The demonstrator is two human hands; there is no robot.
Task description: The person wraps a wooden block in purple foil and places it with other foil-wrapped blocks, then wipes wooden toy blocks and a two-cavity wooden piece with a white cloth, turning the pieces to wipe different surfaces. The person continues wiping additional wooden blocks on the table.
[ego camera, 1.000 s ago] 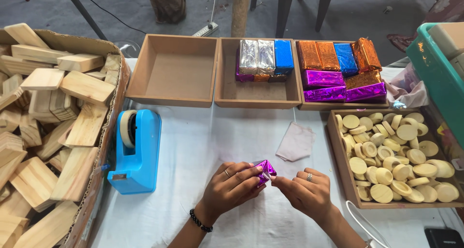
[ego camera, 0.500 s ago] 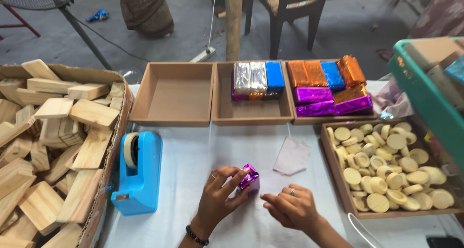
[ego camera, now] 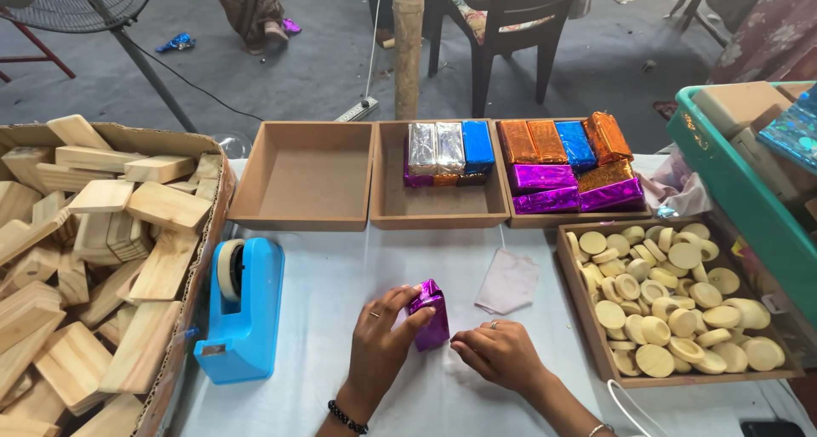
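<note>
Left hand (ego camera: 380,345) grip pinches the purple foil packet (ego camera: 428,315), upright lengthwise on the table; right hand (ego camera: 496,354) loosely curled, empty.

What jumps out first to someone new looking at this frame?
The shiny purple foil packet at table centre, stood on end and gripped by the left hand, with the right hand resting beside it. Behind it, the tray of foil-wrapped blocks in orange, blue and purple catches the light. The cardboard box heaped with wooden blocks fills the left side, next to a blue tape dispenser.
</note>
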